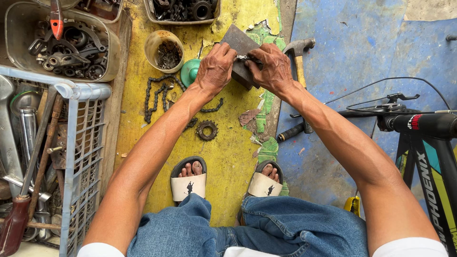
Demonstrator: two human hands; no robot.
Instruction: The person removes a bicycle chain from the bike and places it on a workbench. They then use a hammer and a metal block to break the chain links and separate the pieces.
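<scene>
Denim knees and two sandalled feet framed the yellow floor, where a person squatted over a dark metal block used as an anvil. Both hands pinched a short, silvery chain piece flat on its top — left hand and right hand each with grip clamped on an end, steadying it. A greasy bicycle chain, toothed sprocket and hammer lay nearby.

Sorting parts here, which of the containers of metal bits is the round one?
The small yellowish cup beside the left hand; the other tubs are rectangular.
</scene>
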